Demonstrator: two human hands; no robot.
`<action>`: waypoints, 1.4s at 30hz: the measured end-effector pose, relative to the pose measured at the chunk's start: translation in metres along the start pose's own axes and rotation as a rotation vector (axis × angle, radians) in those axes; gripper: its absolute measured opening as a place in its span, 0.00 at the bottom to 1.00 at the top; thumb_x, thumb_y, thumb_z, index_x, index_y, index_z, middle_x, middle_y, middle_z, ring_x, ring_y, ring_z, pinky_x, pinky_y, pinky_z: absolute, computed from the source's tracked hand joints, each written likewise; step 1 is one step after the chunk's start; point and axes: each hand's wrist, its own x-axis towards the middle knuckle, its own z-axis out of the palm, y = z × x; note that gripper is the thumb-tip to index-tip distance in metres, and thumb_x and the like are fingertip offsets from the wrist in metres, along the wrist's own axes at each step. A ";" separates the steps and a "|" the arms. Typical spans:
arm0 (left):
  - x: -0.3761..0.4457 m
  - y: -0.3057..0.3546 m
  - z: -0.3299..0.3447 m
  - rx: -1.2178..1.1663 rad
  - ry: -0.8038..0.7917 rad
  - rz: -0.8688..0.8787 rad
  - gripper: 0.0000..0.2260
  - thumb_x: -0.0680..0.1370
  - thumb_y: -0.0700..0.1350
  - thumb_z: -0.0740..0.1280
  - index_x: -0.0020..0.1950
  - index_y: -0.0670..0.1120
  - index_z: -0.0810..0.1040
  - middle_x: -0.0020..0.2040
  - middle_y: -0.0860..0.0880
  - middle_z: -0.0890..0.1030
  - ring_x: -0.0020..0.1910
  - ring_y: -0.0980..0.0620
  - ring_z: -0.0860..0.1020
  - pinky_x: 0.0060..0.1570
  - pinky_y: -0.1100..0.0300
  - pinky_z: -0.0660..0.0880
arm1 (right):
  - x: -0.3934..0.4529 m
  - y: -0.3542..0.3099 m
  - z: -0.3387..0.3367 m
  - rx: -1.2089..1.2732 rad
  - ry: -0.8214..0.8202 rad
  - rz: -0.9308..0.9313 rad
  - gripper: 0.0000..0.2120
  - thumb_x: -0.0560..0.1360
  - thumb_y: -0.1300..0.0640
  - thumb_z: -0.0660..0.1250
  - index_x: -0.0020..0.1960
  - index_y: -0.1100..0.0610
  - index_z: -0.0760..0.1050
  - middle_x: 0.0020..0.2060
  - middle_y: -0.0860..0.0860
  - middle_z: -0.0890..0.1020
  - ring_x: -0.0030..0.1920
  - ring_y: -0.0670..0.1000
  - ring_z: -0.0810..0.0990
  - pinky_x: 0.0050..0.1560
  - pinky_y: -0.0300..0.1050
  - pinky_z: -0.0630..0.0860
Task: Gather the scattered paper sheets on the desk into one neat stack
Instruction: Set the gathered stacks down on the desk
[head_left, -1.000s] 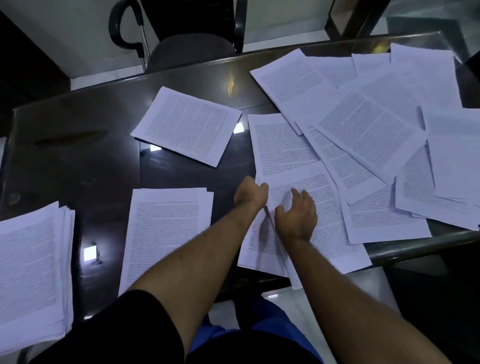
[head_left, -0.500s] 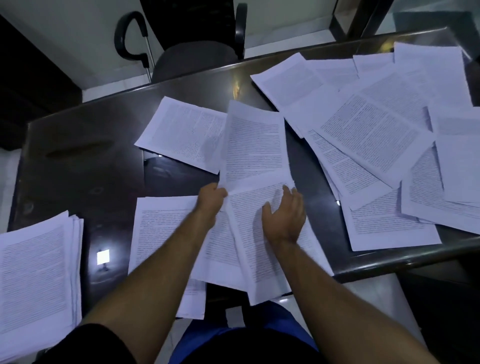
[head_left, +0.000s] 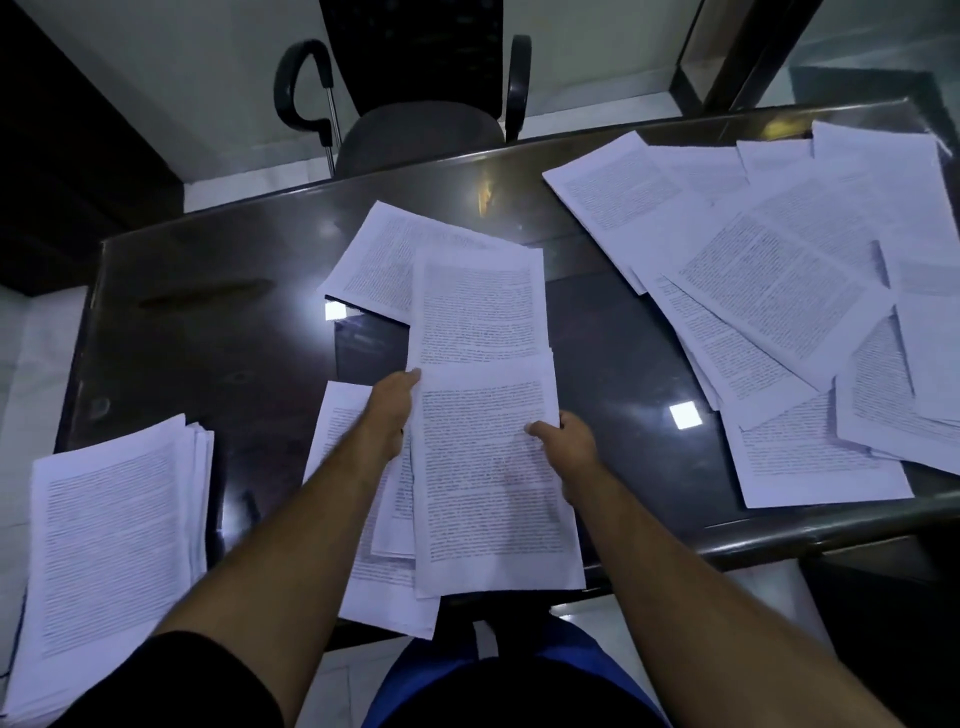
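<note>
we have slid the centre sheets (head_left: 488, 457) left onto the near pile; our left hand (head_left: 389, 410) and right hand (head_left: 563, 441) pinch their edges. the spread (head_left: 779, 291) on the right remains ungathered.

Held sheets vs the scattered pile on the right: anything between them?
Head view: only bare dark desk with a bright light reflection separates the held sheets from the scattered pile.

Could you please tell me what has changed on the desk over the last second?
Both hands, left hand and right hand, slid the gathered sheets leftward, over the sheet at the near edge; they now grip its sides. The stack and right-side spread stayed.
</note>
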 end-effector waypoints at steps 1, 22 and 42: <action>-0.001 -0.001 -0.001 0.037 -0.023 0.031 0.08 0.82 0.47 0.65 0.56 0.44 0.79 0.52 0.45 0.83 0.48 0.48 0.81 0.45 0.56 0.79 | -0.001 0.000 0.002 0.014 -0.007 0.006 0.11 0.77 0.65 0.68 0.58 0.61 0.76 0.51 0.56 0.83 0.46 0.54 0.83 0.36 0.44 0.80; -0.031 0.073 -0.070 -0.003 -0.221 0.291 0.09 0.79 0.45 0.67 0.58 0.48 0.80 0.52 0.48 0.85 0.51 0.45 0.83 0.50 0.50 0.81 | -0.032 -0.052 0.053 0.037 -0.197 -0.299 0.15 0.75 0.69 0.69 0.61 0.63 0.78 0.54 0.59 0.84 0.53 0.59 0.84 0.52 0.55 0.82; -0.020 0.138 -0.084 -0.312 0.201 0.507 0.07 0.79 0.44 0.69 0.52 0.42 0.82 0.48 0.45 0.84 0.47 0.43 0.83 0.48 0.51 0.81 | -0.055 -0.065 0.063 -0.045 -0.206 -0.348 0.12 0.75 0.67 0.71 0.57 0.60 0.80 0.51 0.54 0.85 0.48 0.54 0.85 0.42 0.44 0.82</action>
